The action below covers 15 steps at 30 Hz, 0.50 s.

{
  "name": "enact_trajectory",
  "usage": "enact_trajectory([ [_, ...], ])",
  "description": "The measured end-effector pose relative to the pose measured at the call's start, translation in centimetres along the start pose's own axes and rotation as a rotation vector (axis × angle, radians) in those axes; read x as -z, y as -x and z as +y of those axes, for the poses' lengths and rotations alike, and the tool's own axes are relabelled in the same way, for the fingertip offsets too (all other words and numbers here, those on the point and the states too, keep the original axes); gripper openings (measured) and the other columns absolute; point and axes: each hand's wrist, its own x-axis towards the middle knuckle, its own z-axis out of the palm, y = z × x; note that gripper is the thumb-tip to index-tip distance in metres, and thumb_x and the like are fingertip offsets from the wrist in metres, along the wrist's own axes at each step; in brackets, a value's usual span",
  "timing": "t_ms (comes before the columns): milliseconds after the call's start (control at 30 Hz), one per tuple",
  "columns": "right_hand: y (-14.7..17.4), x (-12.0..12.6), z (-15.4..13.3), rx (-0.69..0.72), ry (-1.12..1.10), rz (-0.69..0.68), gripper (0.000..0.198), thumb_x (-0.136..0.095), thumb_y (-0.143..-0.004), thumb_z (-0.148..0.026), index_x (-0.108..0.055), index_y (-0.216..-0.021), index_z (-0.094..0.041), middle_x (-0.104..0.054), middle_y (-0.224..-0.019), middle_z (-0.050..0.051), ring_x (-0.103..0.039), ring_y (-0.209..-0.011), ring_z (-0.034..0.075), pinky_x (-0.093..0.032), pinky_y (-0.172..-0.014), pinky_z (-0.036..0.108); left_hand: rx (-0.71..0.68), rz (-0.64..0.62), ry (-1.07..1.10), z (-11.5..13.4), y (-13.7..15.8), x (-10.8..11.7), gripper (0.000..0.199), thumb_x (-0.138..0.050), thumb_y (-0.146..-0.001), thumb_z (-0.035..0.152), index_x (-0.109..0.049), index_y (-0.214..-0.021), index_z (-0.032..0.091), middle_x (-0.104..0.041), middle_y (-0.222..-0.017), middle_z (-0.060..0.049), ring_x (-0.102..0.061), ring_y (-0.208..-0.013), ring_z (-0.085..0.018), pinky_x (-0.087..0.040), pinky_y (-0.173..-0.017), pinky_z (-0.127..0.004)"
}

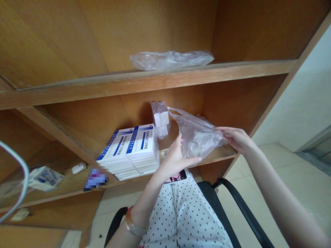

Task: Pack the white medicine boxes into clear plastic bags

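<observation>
A clear plastic bag is stretched out on the middle shelf, its narrow end pointing up and to the left. My right hand pinches its right end between thumb and fingers. At the bag's lower left is my left hand, thumb and fingers spread apart, seemingly touching the plastic without closing on it. Something pale shows through the bag, too blurred to name. Left of my left hand stand stacks of white and blue printed boxes. Behind them is a plastic-wrapped bundle of small white boxes.
Another crumpled plastic bag lies on the upper shelf. In the left compartment are a white and blue carton and a small white object. A pale cable curves at far left. A black chair armrest is at lower right.
</observation>
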Motion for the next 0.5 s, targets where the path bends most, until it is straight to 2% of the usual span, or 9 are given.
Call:
enact_trajectory([
  [33,-0.3,0.2,0.6,-0.020,-0.063,0.018,0.024,-0.067,-0.064,-0.019,-0.071,-0.086,-0.015,-0.069,-0.094,0.009,-0.064,-0.075,0.016,-0.056,-0.060,0.024,0.010,-0.091,-0.081,-1.0,0.1,-0.5,0.098,-0.081,-0.052,0.034,-0.035,-0.138,0.017,-0.041,-0.137,-0.020,-0.039,-0.126,-0.037,-0.029,-0.105,-0.050],
  [100,-0.6,0.4,1.5,-0.042,-0.138,0.064,0.021,-0.069,-0.063,-0.019,-0.070,-0.084,-0.015,-0.068,-0.099,0.010,-0.065,-0.086,0.019,-0.059,-0.069,0.027,0.051,-0.117,-0.172,-2.8,0.0,-1.1,0.098,-0.081,-0.050,0.032,-0.038,-0.136,0.015,-0.041,-0.138,-0.021,-0.035,-0.129,-0.040,-0.027,-0.106,-0.051],
  [167,-0.6,0.5,2.2,-0.027,-0.161,0.081,0.020,-0.071,-0.064,-0.021,-0.068,-0.083,-0.015,-0.067,-0.101,0.010,-0.065,-0.093,0.021,-0.059,-0.078,0.030,0.100,-0.039,-0.212,-4.0,-0.3,-1.3,0.081,-0.077,-0.053,0.029,-0.049,-0.126,0.012,-0.048,-0.130,-0.022,-0.040,-0.124,-0.039,-0.031,-0.103,-0.051],
  [233,-0.3,0.5,2.7,0.008,-0.165,0.068,0.024,-0.071,-0.066,-0.023,-0.065,-0.087,-0.014,-0.065,-0.104,0.011,-0.064,-0.096,0.022,-0.058,-0.084,0.033,0.115,-0.004,-0.187,-4.5,-0.7,-1.1,0.049,-0.071,-0.061,0.029,-0.062,-0.106,0.012,-0.061,-0.112,-0.019,-0.054,-0.109,-0.035,-0.038,-0.094,-0.048],
  [300,0.3,0.3,2.9,0.014,-0.142,0.086,0.034,-0.072,-0.068,-0.027,-0.061,-0.098,-0.016,-0.064,-0.105,0.010,-0.066,-0.092,0.022,-0.059,-0.080,0.036,0.098,-0.056,-0.088,-4.6,-1.1,-0.9,0.024,-0.064,-0.069,0.030,-0.067,-0.087,0.015,-0.067,-0.092,-0.013,-0.062,-0.089,-0.029,-0.044,-0.083,-0.043],
  [400,1.7,-0.5,3.1,0.054,-0.019,0.234,0.047,-0.072,-0.069,-0.036,-0.054,-0.109,-0.020,-0.064,-0.102,0.007,-0.068,-0.080,0.020,-0.059,-0.063,0.030,0.083,-0.069,0.072,-4.3,-1.3,-0.7,0.016,-0.061,-0.071,0.030,-0.067,-0.080,0.017,-0.068,-0.082,-0.007,-0.061,-0.078,-0.022,-0.044,-0.077,-0.036],
  [467,3.0,-1.4,3.1,0.138,0.087,0.310,0.044,-0.072,-0.069,-0.043,-0.054,-0.102,-0.020,-0.063,-0.095,0.005,-0.067,-0.075,0.018,-0.055,-0.054,0.025,0.077,-0.011,0.115,-4.0,-1.4,-0.7,0.016,-0.064,-0.069,0.029,-0.066,-0.079,0.017,-0.067,-0.081,-0.006,-0.060,-0.078,-0.020,-0.044,-0.076,-0.033],
  [500,3.7,-1.9,3.0,0.166,0.141,0.289,0.040,-0.071,-0.070,-0.046,-0.054,-0.095,-0.019,-0.063,-0.088,0.004,-0.066,-0.071,0.017,-0.052,-0.051,0.023,0.078,0.014,0.121,-3.8,-1.5,-0.7,0.015,-0.064,-0.069,0.028,-0.064,-0.077,0.016,-0.066,-0.079,-0.005,-0.059,-0.076,-0.019,-0.043,-0.075,-0.032],
])
